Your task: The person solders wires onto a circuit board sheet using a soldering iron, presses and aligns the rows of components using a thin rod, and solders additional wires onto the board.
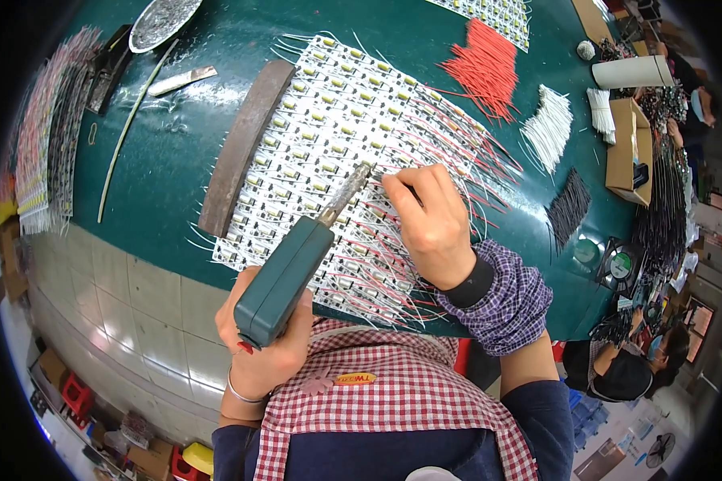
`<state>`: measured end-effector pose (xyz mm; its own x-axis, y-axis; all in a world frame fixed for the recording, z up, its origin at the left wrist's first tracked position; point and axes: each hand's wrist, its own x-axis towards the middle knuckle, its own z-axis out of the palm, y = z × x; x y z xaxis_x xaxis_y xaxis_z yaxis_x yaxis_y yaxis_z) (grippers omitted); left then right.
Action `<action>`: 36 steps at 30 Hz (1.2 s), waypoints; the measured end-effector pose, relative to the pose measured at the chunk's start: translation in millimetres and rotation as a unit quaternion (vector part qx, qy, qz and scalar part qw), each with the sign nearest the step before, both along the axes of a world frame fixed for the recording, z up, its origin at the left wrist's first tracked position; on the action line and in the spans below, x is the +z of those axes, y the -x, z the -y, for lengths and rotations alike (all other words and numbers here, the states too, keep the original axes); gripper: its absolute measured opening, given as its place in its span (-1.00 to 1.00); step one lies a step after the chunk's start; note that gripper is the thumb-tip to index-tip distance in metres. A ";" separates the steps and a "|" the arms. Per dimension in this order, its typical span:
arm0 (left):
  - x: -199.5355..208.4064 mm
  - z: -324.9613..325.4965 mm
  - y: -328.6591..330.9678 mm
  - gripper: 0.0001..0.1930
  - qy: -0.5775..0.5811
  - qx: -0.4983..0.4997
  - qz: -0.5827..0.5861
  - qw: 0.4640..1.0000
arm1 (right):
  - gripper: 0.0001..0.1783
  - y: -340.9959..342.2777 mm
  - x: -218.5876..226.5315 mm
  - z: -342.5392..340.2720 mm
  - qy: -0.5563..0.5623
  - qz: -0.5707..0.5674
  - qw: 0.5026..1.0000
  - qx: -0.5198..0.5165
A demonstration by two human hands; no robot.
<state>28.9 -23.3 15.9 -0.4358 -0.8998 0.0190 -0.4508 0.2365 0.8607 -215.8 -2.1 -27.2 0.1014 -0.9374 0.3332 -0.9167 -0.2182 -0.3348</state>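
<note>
Gripping green boxy soldering iron (285,276), left hand (261,341)

I am seeing a bundle of red wires (483,68) lying on the green table (176,152), with a bundle of white wires (549,128) just beside it and a bundle of black wires (568,208) nearer the table's edge. A cardboard box (627,152) is sitting at the right, a white roll (632,72) is lying above it, and a silvery dish (162,20) is resting at the top left.
</note>
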 end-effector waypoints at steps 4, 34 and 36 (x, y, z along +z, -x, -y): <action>3.9 -3.0 -4.2 -0.80 -0.024 0.009 0.013 1.000 | -0.66 -0.4 0.6 1.1 0.004 -0.001 1.000 0.001; -1.6 -2.1 4.7 -0.84 -0.007 0.008 -0.020 1.000 | -0.70 -7.0 7.1 5.6 -0.026 -0.028 0.999 -0.011; -4.2 -3.2 0.8 -0.84 0.021 0.000 -0.010 1.000 | -0.71 -6.8 6.5 5.1 -0.025 -0.028 0.999 -0.010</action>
<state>28.0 -20.1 11.7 -0.4341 -0.8985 0.0657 -0.4334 0.2722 0.8591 -209.0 -7.2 -20.7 0.1000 -0.9548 0.2800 -0.9384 -0.1841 -0.2925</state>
